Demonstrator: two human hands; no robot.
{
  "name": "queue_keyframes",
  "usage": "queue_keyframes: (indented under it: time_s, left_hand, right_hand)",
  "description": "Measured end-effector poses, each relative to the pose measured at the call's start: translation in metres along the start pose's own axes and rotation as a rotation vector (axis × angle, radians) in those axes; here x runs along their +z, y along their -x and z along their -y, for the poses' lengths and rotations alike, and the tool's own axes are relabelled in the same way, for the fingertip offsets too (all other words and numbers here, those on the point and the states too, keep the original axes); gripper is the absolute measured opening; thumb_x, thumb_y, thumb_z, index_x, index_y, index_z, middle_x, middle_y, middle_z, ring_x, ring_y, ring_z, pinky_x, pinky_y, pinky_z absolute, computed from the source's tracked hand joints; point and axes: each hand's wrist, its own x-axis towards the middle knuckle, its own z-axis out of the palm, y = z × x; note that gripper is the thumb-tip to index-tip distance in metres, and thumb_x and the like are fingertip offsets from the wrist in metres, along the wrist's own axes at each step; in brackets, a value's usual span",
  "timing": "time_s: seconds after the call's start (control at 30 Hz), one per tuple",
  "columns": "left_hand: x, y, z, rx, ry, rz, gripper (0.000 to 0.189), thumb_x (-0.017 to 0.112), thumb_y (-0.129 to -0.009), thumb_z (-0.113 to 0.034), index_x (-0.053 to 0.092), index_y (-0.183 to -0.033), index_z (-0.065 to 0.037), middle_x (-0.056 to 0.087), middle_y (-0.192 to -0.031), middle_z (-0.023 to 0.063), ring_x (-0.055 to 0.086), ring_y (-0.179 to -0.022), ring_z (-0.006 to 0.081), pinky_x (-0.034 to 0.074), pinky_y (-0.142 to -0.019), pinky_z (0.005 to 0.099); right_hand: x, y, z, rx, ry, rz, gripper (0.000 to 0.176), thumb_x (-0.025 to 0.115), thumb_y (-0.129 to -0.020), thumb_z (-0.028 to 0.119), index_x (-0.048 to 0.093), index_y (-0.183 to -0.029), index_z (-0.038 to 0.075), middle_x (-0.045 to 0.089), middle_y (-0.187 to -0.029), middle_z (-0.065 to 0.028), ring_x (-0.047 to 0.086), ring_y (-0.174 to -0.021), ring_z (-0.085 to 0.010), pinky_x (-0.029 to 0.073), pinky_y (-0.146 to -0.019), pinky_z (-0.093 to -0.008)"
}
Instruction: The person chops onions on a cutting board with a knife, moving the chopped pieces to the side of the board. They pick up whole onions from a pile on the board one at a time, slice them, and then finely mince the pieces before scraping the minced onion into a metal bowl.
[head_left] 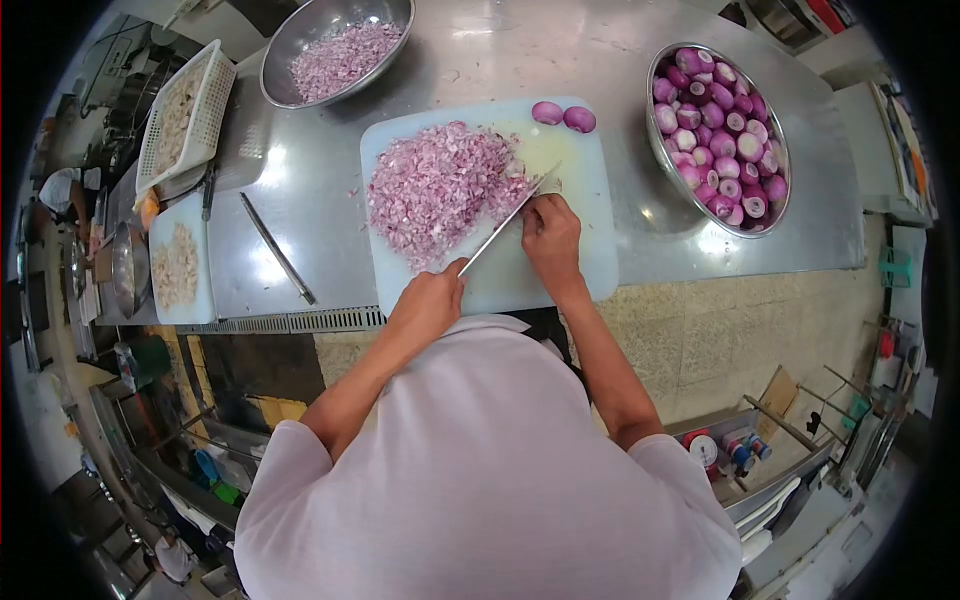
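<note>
My left hand (427,303) is closed around the handle of a kitchen knife (497,232). Its blade points away and to the right, over a white cutting board (590,230). Beside the blade is my right hand (550,238), fingers curled in; whatever they may hold is hidden. A heap of chopped red onion (435,185) covers the board's left half and reaches the blade. Two peeled red onion pieces (563,116) lie at the board's far edge.
A steel bowl (650,100) of peeled red onions stands right; another bowl (275,75) with chopped onion is far left. Left lie a dark metal rod (277,248), a smaller board (195,312) with pale chopped food and a white basket (205,135). The steel table (700,255) ends near my body.
</note>
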Motion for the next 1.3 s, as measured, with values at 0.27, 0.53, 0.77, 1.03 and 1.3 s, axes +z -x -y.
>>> queue_keyframes:
  time_s: [0.27, 0.53, 0.77, 1.03, 1.3]
  left_hand:
    - [-0.008, 0.002, -0.002, 0.005, -0.010, 0.009, 0.031, 0.052, -0.098, -0.014, 0.058, -0.125, 0.000, 0.058, -0.066, 0.0279, 0.059, -0.063, 0.0462, 0.046, -0.062, 0.0521]
    - [-0.002, 0.000, 0.004, 0.041, 0.017, 0.024, 0.032, 0.053, -0.097, -0.013, 0.058, -0.125, -0.001, 0.058, -0.066, 0.0269, 0.058, -0.062, 0.0460, 0.045, -0.061, 0.0514]
    - [-0.008, 0.000, 0.003, 0.009, 0.023, 0.021, 0.032, 0.052, -0.097, -0.013, 0.057, -0.126, 0.000, 0.058, -0.067, 0.0274, 0.059, -0.063, 0.0463, 0.044, -0.061, 0.0518]
    - [-0.005, 0.011, 0.009, -0.031, 0.003, -0.033, 0.032, 0.053, -0.098, -0.016, 0.058, -0.126, 0.000, 0.058, -0.066, 0.0271, 0.059, -0.063, 0.0456, 0.044, -0.060, 0.0515]
    - [-0.005, 0.019, 0.004, -0.028, 0.073, -0.040, 0.032, 0.052, -0.098, -0.016, 0.058, -0.126, -0.001, 0.057, -0.065, 0.0279, 0.057, -0.060, 0.0463, 0.044, -0.059, 0.0510]
  right_hand:
    - [0.007, -0.002, -0.003, -0.037, -0.028, -0.031, 0.007, 0.062, -0.077, -0.007, 0.063, -0.082, -0.002, 0.060, -0.082, -0.0186, 0.061, -0.072, -0.0388, 0.049, -0.066, -0.0450]
    - [0.004, 0.001, -0.007, 0.020, -0.038, -0.013, 0.007, 0.064, -0.076, -0.006, 0.063, -0.083, -0.003, 0.060, -0.081, -0.0183, 0.060, -0.069, -0.0375, 0.048, -0.063, -0.0436]
    - [0.001, -0.002, -0.007, -0.055, -0.072, -0.028, 0.009, 0.062, -0.077, -0.007, 0.063, -0.085, -0.003, 0.061, -0.085, -0.0176, 0.061, -0.075, -0.0375, 0.049, -0.067, -0.0443]
    - [-0.004, 0.000, -0.009, -0.116, 0.090, 0.060, 0.012, 0.063, -0.077, -0.004, 0.061, -0.089, -0.001, 0.062, -0.089, -0.0158, 0.060, -0.086, -0.0366, 0.050, -0.074, -0.0454]
    - [-0.001, 0.000, -0.007, -0.097, 0.122, 0.055, 0.010, 0.064, -0.077, -0.002, 0.061, -0.087, 0.000, 0.061, -0.086, -0.0166, 0.060, -0.081, -0.0371, 0.050, -0.072, -0.0454]
